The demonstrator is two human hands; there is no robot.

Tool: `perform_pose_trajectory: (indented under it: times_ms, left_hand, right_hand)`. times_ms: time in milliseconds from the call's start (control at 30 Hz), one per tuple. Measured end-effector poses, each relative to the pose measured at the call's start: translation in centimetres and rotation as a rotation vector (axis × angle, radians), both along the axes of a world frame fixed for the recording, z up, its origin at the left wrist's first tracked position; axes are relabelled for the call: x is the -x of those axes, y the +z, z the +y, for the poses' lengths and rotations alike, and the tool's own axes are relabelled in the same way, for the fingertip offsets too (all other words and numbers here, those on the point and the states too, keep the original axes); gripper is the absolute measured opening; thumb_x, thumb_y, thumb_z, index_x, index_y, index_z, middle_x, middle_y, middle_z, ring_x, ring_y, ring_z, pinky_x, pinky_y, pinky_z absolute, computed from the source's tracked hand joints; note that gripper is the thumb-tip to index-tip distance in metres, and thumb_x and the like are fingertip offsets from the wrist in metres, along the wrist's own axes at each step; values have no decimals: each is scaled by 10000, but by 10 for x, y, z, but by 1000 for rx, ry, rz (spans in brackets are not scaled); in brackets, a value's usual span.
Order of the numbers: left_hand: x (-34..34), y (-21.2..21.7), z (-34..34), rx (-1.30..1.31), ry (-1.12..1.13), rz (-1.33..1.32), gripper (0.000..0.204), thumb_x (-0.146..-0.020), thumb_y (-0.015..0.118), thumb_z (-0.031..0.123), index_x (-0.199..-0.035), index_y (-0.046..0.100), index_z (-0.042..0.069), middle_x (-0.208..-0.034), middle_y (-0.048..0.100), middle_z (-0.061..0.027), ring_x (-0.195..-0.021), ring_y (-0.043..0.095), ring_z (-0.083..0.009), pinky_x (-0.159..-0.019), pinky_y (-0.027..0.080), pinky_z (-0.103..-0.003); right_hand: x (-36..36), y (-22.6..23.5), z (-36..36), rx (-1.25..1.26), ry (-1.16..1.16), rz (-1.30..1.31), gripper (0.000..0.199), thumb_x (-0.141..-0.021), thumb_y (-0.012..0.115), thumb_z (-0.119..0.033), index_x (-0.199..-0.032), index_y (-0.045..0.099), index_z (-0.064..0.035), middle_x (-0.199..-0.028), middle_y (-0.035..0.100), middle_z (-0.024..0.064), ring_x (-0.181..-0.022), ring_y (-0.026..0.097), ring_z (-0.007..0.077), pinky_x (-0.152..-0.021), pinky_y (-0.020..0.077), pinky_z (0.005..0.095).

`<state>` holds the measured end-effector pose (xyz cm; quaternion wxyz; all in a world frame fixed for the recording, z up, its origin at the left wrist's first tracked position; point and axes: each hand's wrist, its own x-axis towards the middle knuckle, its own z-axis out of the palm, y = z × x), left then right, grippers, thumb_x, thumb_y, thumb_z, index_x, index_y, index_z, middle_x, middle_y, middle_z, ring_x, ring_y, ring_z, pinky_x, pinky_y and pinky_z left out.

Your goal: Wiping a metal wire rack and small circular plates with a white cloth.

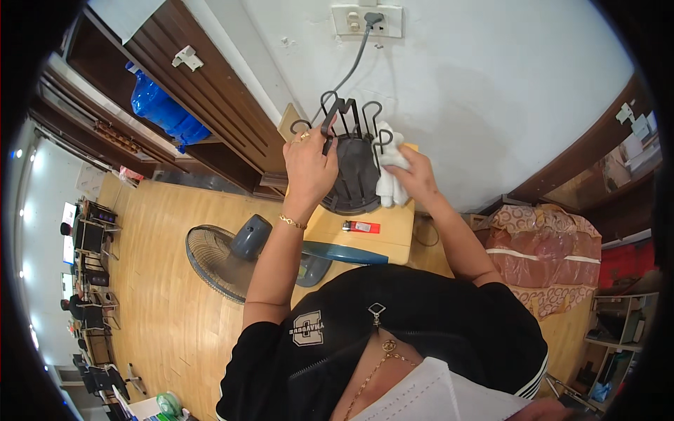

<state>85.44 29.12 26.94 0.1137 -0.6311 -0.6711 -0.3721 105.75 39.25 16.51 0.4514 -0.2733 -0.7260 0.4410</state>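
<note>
A dark cup rack (352,175) with a round base and several hooked prongs sits on a small yellow table (393,242) against the white wall. My left hand (309,167) is closed on the rack's upright part, at its left side. In my right hand (419,177) is a bunched white cloth (390,186), pressed close to the rack's right side. The cloth hides part of the rack's edge there. On the table, nearer to me, lies a red lighter (362,226).
A standing fan (223,259) is left of the table. Behind the rack, a grey cord (359,59) runs up to a wall outlet (344,21). A blue water bottle (165,105) rests in the wooden shelving at left. A large patterned bag (544,256) stands at right.
</note>
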Motion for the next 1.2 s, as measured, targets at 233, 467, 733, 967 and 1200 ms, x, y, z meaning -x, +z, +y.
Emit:
perform_pose_trajectory:
  times_ms: [233, 467, 733, 967, 1200]
  left_hand:
    - [22, 2, 1, 173, -107, -80, 289, -846, 616, 161, -1127, 625, 97, -802, 619, -90, -828, 570, -297, -775, 373, -410]
    - [17, 11, -1, 37, -185, -31, 358, -839, 620, 125, -1196, 632, 152, -649, 521, -99, -620, 517, -268, -627, 396, -373]
    - [18, 8, -6, 52, -160, -54, 356, -845, 628, 130, -1200, 638, 165, -643, 486, -99, -671, 493, -262, -656, 381, -363]
    - [42, 17, 5, 295, -295, -127, 369, -857, 649, 215, -1218, 621, 146, -739, 567, -99, -867, 533, -276, -851, 365, -398]
    - [51, 38, -3, 293, -269, -37, 456, -821, 696, 196, -1266, 601, 172, -885, 616, -83, -796, 512, -238, -782, 432, -352]
  right_hand:
    - [6, 62, -23, 191, 156, 476, 263, -850, 611, -7, -1113, 613, -10, -1114, 607, 74, -968, 598, 184, -875, 468, 288]
    - [38, 50, -28, -635, -197, 73, 302, -837, 607, 12, -1139, 627, 0, -1144, 609, 84, -1022, 592, 189, -882, 469, 285]
    - [-4, 10, -41, 298, -56, 531, 337, -864, 614, -22, -1200, 579, -11, -1140, 618, 94, -998, 620, 177, -843, 508, 304]
    - [-28, 41, -11, 497, 12, 665, 383, -908, 607, -88, -1267, 493, -21, -1124, 620, 81, -977, 619, 160, -835, 515, 298]
    - [6, 53, -17, 385, 102, 564, 320, -912, 611, -111, -1204, 521, -16, -1095, 616, 73, -953, 601, 129, -823, 495, 269]
